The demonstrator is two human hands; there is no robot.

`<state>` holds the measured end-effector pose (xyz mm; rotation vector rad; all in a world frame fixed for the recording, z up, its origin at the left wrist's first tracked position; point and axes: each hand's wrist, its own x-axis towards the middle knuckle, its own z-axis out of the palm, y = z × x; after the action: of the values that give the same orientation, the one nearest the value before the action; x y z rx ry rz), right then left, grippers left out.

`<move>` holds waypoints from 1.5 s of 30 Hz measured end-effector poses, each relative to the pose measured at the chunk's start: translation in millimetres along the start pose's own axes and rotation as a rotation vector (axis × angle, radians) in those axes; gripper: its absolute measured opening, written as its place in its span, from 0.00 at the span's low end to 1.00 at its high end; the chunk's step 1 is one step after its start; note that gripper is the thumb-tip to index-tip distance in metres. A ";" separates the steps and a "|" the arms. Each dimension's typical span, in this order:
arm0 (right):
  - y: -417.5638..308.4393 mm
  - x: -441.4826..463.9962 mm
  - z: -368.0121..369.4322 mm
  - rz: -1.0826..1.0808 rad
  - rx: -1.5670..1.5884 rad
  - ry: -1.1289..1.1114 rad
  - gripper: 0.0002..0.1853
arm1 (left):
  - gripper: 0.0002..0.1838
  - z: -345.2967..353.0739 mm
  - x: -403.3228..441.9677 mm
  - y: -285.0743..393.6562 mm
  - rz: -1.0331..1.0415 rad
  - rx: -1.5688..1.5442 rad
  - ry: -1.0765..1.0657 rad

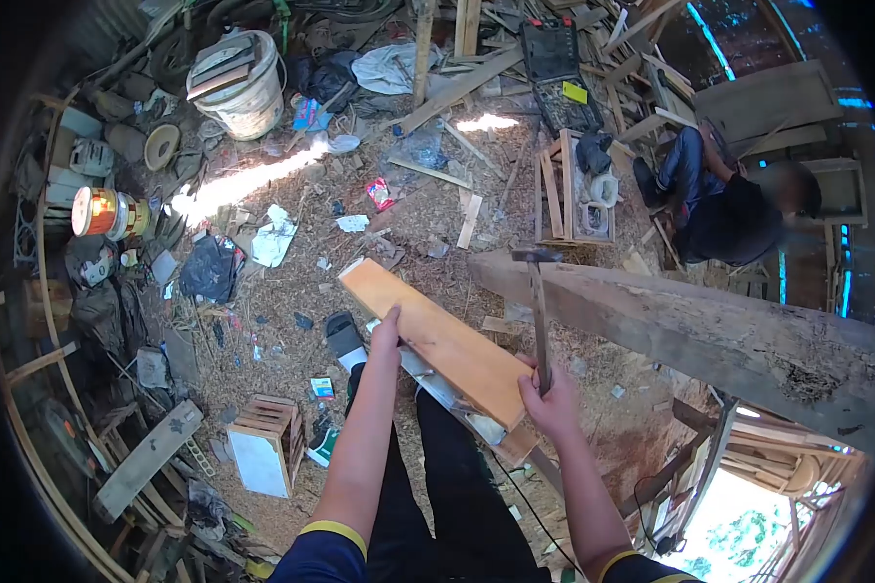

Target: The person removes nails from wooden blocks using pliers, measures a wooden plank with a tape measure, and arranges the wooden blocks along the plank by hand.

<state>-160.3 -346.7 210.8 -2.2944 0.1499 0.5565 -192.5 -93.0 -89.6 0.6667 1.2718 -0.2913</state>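
A long varnished wooden piece (pixel 447 340), like a narrow box or drawer, lies slantwise across my lap. My left hand (pixel 386 335) grips its left edge, thumb on top and the other fingers hidden underneath. In my right hand (pixel 551 400) is a hammer (pixel 538 311), its handle upright and its head at the top, beside the near right end of the wood. The same hand rests close against that end; whether it also presses on the wood I cannot tell.
A thick weathered beam (pixel 690 321) runs out to the right. A slatted crate (pixel 578 189), a white bucket (pixel 243 92) and a small crate (pixel 267 442) stand on the littered floor. Another person (pixel 729 204) crouches at upper right. A cable (pixel 530 505) trails near my legs.
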 end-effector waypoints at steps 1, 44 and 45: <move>0.2 -4.8 -0.5 0.001 -0.008 0.011 0.18 | 0.27 -2.4 -1.6 3.9 -0.029 -0.079 -0.049; -127.4 112.3 165.7 0.083 0.153 -0.225 0.17 | 0.44 -309.7 102.8 321.7 0.382 -0.447 0.420; -135.3 119.1 167.9 0.093 0.194 -0.220 0.17 | 0.44 -311.9 98.2 317.5 0.385 -0.337 0.467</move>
<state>-75.0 -125.6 143.4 -2.0308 0.1953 0.8021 -233.0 359.1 -131.6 0.6912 1.5518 0.4123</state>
